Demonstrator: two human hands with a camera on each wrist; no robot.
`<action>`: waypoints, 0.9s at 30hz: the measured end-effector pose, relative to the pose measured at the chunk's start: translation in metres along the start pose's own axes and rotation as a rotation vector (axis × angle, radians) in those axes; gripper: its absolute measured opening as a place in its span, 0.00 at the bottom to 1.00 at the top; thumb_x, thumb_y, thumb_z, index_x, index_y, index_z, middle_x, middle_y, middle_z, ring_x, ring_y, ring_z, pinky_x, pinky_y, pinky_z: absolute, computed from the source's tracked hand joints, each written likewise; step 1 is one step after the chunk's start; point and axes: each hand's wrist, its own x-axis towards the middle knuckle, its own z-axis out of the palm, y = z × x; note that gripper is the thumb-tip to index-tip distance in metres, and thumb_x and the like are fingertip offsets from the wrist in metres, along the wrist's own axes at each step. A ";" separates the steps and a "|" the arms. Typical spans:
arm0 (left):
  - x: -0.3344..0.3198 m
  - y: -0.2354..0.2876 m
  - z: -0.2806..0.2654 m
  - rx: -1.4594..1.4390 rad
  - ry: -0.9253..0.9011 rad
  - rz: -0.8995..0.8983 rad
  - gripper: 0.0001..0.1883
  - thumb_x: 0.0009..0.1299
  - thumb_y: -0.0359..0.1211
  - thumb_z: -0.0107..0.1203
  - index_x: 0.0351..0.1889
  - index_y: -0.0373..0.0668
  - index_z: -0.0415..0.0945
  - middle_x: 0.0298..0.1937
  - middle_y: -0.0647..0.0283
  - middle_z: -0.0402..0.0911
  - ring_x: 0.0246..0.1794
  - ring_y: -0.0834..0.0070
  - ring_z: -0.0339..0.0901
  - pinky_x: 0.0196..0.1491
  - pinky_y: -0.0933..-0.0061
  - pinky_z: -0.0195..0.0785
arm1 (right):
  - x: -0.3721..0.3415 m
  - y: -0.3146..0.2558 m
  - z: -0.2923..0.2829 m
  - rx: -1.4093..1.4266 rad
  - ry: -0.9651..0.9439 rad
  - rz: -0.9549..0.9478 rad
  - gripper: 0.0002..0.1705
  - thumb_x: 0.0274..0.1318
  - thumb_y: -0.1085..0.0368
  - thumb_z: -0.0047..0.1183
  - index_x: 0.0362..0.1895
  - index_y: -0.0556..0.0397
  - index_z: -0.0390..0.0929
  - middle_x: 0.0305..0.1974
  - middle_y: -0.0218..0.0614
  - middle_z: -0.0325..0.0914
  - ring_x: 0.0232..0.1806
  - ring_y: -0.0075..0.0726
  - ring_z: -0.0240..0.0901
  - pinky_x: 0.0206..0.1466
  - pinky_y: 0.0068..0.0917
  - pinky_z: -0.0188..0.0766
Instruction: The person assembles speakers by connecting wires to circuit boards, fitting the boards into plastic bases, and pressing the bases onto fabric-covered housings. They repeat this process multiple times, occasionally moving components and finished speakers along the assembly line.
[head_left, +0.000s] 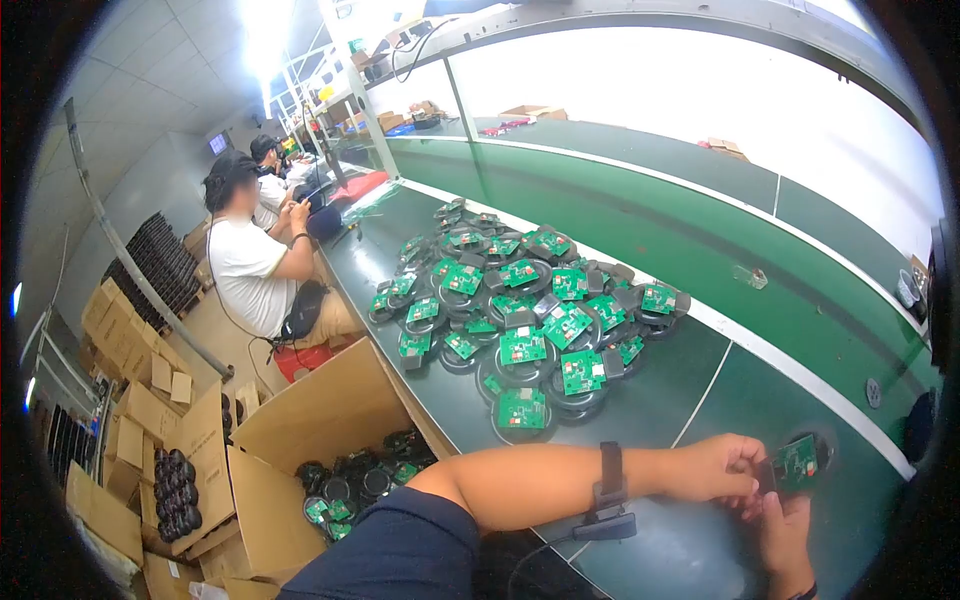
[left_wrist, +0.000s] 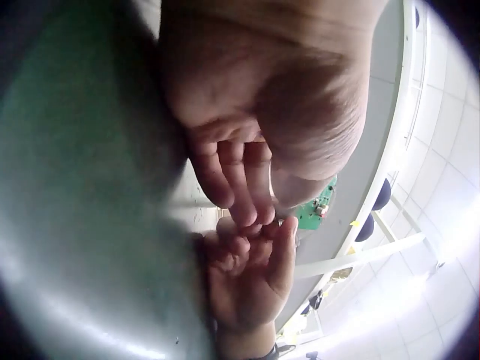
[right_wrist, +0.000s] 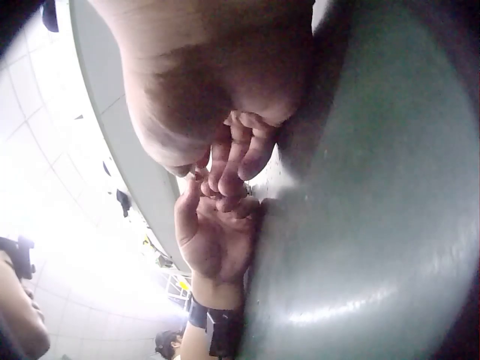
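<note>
At the right of the table, a unit with a green circuit board (head_left: 798,460) on a clear, dark-rimmed round base is held between both hands. My left hand (head_left: 715,468) pinches its dark block end from the left, fingers curled. My right hand (head_left: 788,535) grips the same end from the near side, thumb pointing up along it. In the left wrist view, the green board (left_wrist: 319,211) shows past the fingertips of the left hand (left_wrist: 255,142). The right wrist view has the right hand's (right_wrist: 217,112) fingertips meeting the left's; the unit is mostly hidden there.
A large pile of similar board units (head_left: 520,345) covers the table's middle. An open cardboard box (head_left: 310,400) with more units stands at the table's near edge. A person (head_left: 250,260) sits farther along the bench. A green sunken strip (head_left: 640,225) runs behind the table.
</note>
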 end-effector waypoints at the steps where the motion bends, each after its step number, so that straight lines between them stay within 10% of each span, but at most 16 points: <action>1: 0.000 -0.001 0.000 -0.001 0.002 -0.001 0.10 0.75 0.33 0.56 0.48 0.40 0.70 0.36 0.66 0.81 0.32 0.83 0.75 0.37 0.80 0.68 | 0.001 0.002 -0.003 0.001 -0.001 0.002 0.23 0.69 0.62 0.51 0.62 0.59 0.65 0.41 0.36 0.76 0.37 0.29 0.74 0.38 0.24 0.72; 27: 0.000 0.002 0.004 0.075 0.104 -0.077 0.08 0.77 0.33 0.54 0.45 0.40 0.70 0.35 0.67 0.79 0.32 0.83 0.73 0.35 0.79 0.68 | 0.007 0.001 -0.007 -0.003 -0.016 -0.025 0.21 0.68 0.62 0.52 0.60 0.56 0.67 0.40 0.34 0.77 0.32 0.23 0.72 0.33 0.19 0.71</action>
